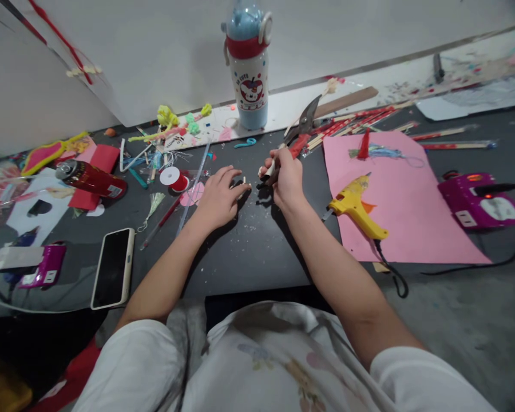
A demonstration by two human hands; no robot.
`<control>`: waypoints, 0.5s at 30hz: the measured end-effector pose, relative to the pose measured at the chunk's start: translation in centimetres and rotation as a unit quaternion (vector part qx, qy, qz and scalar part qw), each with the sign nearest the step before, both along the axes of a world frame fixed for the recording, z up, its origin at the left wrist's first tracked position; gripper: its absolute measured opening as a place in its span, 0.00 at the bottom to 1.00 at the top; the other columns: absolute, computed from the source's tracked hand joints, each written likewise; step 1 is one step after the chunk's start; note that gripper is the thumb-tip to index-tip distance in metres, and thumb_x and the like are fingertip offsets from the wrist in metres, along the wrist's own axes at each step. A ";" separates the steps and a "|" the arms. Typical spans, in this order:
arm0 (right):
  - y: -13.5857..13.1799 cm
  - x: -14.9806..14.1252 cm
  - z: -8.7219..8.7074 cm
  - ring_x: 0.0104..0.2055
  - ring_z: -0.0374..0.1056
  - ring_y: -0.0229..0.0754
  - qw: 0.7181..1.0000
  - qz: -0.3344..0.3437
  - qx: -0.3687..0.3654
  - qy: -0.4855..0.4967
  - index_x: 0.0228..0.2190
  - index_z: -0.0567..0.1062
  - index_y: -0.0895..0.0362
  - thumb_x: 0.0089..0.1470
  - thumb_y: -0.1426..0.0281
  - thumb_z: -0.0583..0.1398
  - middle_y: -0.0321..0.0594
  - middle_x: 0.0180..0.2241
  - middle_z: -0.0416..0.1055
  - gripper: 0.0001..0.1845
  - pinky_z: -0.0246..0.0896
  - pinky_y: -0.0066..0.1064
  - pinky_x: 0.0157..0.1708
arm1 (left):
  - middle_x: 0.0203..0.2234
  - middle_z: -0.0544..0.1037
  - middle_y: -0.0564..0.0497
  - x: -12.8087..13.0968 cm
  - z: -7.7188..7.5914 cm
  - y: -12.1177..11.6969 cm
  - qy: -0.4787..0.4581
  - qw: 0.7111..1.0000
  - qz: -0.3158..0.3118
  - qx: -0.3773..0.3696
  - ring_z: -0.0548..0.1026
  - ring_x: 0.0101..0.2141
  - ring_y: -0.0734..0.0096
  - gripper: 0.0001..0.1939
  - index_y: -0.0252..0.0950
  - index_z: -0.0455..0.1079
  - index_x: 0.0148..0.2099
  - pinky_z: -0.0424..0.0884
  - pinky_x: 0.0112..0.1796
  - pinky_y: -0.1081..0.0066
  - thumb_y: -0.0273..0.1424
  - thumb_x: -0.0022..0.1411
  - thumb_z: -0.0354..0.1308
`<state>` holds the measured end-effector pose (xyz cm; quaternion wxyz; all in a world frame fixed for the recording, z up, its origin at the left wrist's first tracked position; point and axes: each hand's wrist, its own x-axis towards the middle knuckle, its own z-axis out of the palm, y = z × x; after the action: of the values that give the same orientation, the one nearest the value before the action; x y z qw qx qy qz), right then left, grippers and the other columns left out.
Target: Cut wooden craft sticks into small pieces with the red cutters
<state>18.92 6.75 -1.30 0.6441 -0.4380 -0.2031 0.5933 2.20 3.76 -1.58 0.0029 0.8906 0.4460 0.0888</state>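
My right hand is wrapped around a pair of pruning shears. The dark blades point away from me, up and to the right, and a red handle shows above the fist. My left hand rests low over the dark table with its fingers bent and apart. Near its thumb and forefinger lies a small pale wood piece; whether they touch it is hard to tell. Small pale crumbs are scattered on the tabletop between my arms.
A water bottle stands behind my hands. On the right, a yellow glue gun lies on pink paper, near red-wrapped sticks. To the left are a thread spool, a lying red can and a phone.
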 end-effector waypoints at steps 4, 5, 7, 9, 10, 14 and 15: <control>-0.2 0.1 0.2 0.16 0.61 0.30 0.999 0.034 -0.003 -0.004 0.25 0.65 0.56 0.51 0.66 0.57 0.28 0.17 0.63 0.08 0.58 0.23 0.18 | 0.55 0.66 0.45 0.0 0.5 -0.7 -0.022 1.000 0.000 0.001 0.57 0.61 0.52 0.22 0.41 0.71 0.51 0.58 0.57 0.47 0.22 0.55 0.50; -0.3 0.1 0.3 0.16 0.61 0.30 0.999 0.049 -0.005 -0.010 0.25 0.65 0.56 0.50 0.66 0.57 0.28 0.17 0.63 0.07 0.58 0.23 0.18 | 0.54 0.68 0.45 0.1 0.6 -0.8 -0.041 0.999 0.000 0.004 0.59 0.60 0.53 0.20 0.40 0.71 0.50 0.59 0.57 0.49 0.23 0.56 0.50; -0.6 -0.1 0.4 0.16 0.60 0.30 0.996 0.081 -0.006 -0.034 0.24 0.65 0.56 0.49 0.67 0.57 0.28 0.17 0.63 0.06 0.57 0.23 0.17 | 0.49 0.71 0.45 0.2 0.9 -1.1 -0.090 0.996 0.007 0.014 0.64 0.56 0.57 0.17 0.38 0.72 0.47 0.61 0.56 0.54 0.24 0.57 0.49; -0.9 -0.4 0.2 0.16 0.60 0.31 0.991 0.113 0.000 -0.079 0.24 0.66 0.56 0.49 0.69 0.56 0.28 0.16 0.63 0.05 0.56 0.23 0.17 | 0.43 0.75 0.46 0.4 1.2 -1.3 -0.142 0.989 0.024 0.015 0.69 0.49 0.62 0.15 0.36 0.72 0.45 0.65 0.53 0.59 0.25 0.59 0.48; -1.1 -0.6 0.1 0.16 0.60 0.31 0.985 0.132 0.008 -0.107 0.23 0.66 0.56 0.49 0.69 0.55 0.29 0.16 0.63 0.06 0.55 0.24 0.17 | 0.40 0.76 0.46 0.4 1.3 -1.4 -0.168 0.985 0.037 0.013 0.70 0.46 0.64 0.14 0.36 0.71 0.44 0.66 0.51 0.61 0.26 0.60 0.47; -1.7 -1.5 -0.9 0.18 0.61 0.34 0.947 0.183 0.072 -0.252 0.18 0.63 0.55 0.50 0.67 0.54 0.31 0.15 0.63 0.11 0.55 0.26 0.20 | 0.38 0.77 0.48 0.3 1.5 -1.4 -0.268 0.960 0.080 0.000 0.73 0.40 0.68 0.13 0.35 0.70 0.47 0.69 0.45 0.66 0.29 0.63 0.47; -1.9 -1.7 -1.1 0.19 0.61 0.35 0.932 0.191 0.090 -0.293 0.19 0.63 0.55 0.51 0.66 0.54 0.32 0.15 0.63 0.12 0.55 0.27 0.21 | 0.38 0.77 0.48 0.2 1.5 -1.4 -0.283 0.956 0.082 -0.007 0.73 0.41 0.69 0.14 0.36 0.70 0.47 0.69 0.44 0.67 0.30 0.64 0.47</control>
<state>17.26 4.89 -2.44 0.4671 -0.4855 -0.5152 0.5298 2.39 2.37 -0.09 0.1277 0.7896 0.4986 0.3341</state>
